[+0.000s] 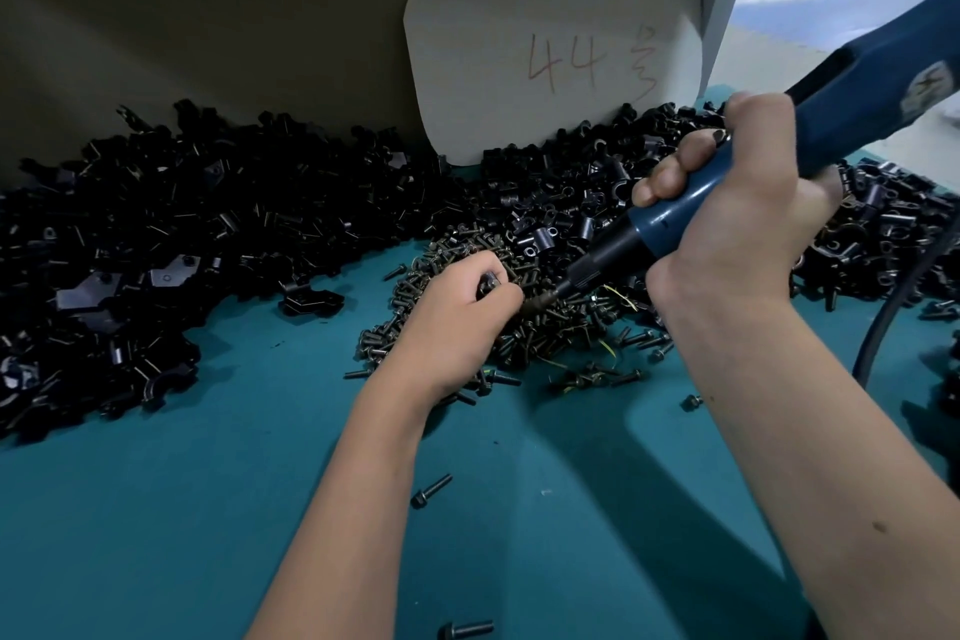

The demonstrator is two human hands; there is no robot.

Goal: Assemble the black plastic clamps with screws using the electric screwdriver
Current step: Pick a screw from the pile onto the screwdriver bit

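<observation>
Clamp [490,282] mostly hidden in left hand [462,312]; screwdriver [779,161] top cropped.

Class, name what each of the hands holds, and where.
Right hand grips the electric screwdriver round its blue body. Left hand pinches a small black part.

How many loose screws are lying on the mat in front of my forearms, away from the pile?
2: one screw between the forearms, another screw at the bottom edge. More may be hidden under the arms.

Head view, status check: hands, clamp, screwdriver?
Right hand grips electric screwdriver, bit at left hand. Left hand fingers pinch small black clamp over screw pile. Nothing blocking.
</observation>
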